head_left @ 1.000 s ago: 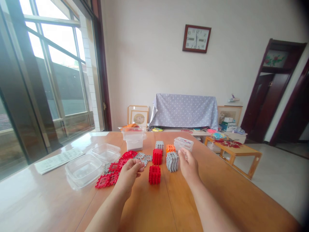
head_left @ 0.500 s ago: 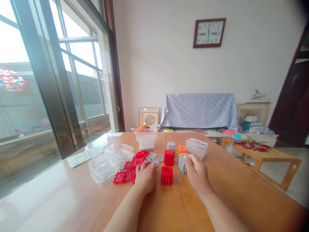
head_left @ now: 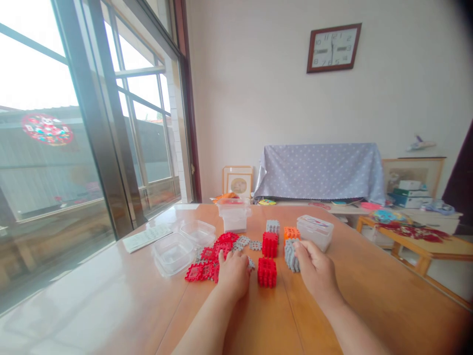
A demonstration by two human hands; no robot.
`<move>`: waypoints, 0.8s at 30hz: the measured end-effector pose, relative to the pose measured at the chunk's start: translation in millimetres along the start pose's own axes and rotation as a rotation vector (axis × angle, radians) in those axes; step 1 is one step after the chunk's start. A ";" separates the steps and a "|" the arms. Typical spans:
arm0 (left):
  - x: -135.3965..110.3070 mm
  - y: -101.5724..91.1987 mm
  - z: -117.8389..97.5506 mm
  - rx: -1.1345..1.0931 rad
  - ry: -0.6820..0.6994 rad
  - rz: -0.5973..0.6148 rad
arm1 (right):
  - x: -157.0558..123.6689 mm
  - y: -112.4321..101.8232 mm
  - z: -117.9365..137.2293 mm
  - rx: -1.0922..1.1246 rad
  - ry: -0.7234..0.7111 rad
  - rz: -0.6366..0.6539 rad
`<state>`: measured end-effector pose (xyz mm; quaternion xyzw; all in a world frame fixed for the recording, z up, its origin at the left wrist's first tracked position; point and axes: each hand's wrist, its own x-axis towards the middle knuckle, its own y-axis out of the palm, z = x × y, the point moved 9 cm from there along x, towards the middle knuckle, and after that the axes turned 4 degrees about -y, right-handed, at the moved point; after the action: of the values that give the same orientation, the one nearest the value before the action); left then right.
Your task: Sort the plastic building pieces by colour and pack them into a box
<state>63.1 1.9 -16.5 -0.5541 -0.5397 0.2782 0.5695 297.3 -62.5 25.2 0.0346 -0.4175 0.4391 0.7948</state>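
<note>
My right hand (head_left: 317, 270) pinches a stack of grey notched plastic tiles (head_left: 291, 255), held upright at the right of the blocks. My left hand (head_left: 234, 274) reaches over the right side of a loose pile of red notched tiles (head_left: 199, 271), its fingers bent down and closed. Past its fingers, on the right, shows the edge of a grey tile (head_left: 252, 263); the fingertips themselves are partly hidden. Between the hands stand two red tile stacks, the near one (head_left: 267, 272) and the far one (head_left: 270, 244). More grey tiles (head_left: 254, 245) lie flat beyond my left hand.
An orange tile stack (head_left: 291, 232) and a grey stack (head_left: 272, 226) stand farther back. A lidded clear box (head_left: 315, 231) is at the right, a clear tub (head_left: 234, 219) at the back. Open clear containers (head_left: 173, 254) and a paper sheet (head_left: 148, 238) lie left on the wooden table (head_left: 148, 305).
The view has swung left, so everything sits farther right. A grey tile edge now shows beside my left fingers. My right hand keeps its pinch on the grey stack.
</note>
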 end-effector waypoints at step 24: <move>-1.7 -30.0 -8.5 -1.620 -0.077 0.048 | -9.9 26.7 49.0 0.122 -0.210 0.248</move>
<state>62.1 -9.4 12.6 -0.7958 -0.5808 -0.1680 -0.0333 244.2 -73.4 41.8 0.0768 -0.4719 0.5521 0.6831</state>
